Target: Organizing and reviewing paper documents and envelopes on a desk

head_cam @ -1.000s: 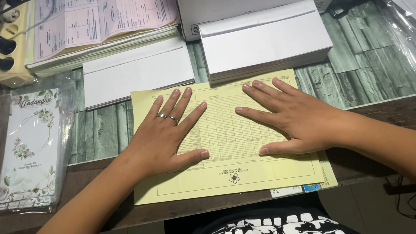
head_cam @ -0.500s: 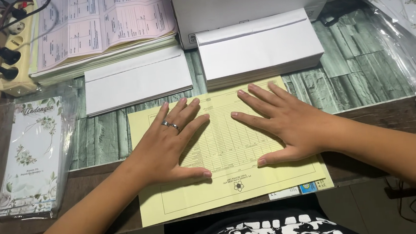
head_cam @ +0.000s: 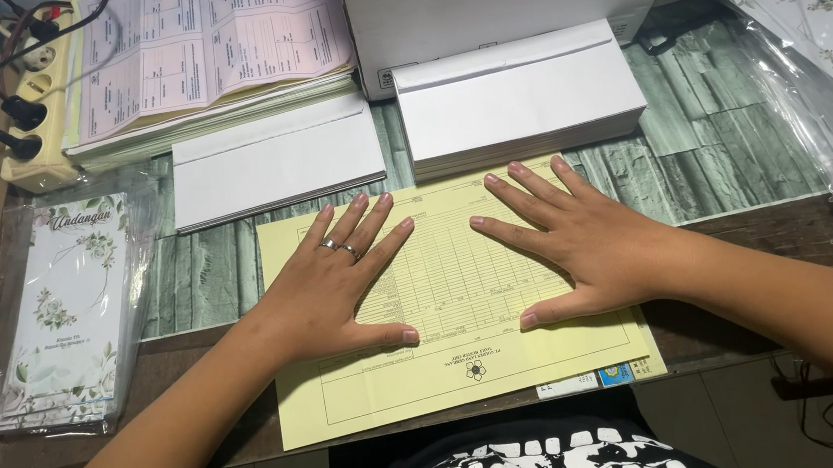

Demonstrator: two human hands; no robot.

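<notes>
1. Starting far left: cream power strip [head_cam: 32, 147] at the counter's [head_cam: 732, 161] back corner, black plugs in it; below it a clear-wrapped pack of floral invitation cards [head_cam: 67, 315], lying flat near the front edge.
2. Back centre-left: stack of pink printed forms [head_cam: 205, 57], with a low pile of white envelopes [head_cam: 275, 161] just in front of it.
3. Left hand [head_cam: 326, 292]: open, palm down, fingers spread, rings on two fingers. Pressed flat on the left half of the yellow form sheet [head_cam: 463, 360].
4. Yellow form sheet: centre of the counter, slightly tilted, near edge overhanging the front. Far edge touches or slips under the thick stack of white envelopes [head_cam: 520, 94]; can't tell which.
5. Right hand [head_cam: 588, 244]: open, palm down, fingers spread, flat on the sheet's right half. Thumbs point at each other, apart.
6. Behind the thick stack: white box [head_cam: 507, 0].
7. Far right: more clear-wrapped floral cards [head_cam: 820, 28].
</notes>
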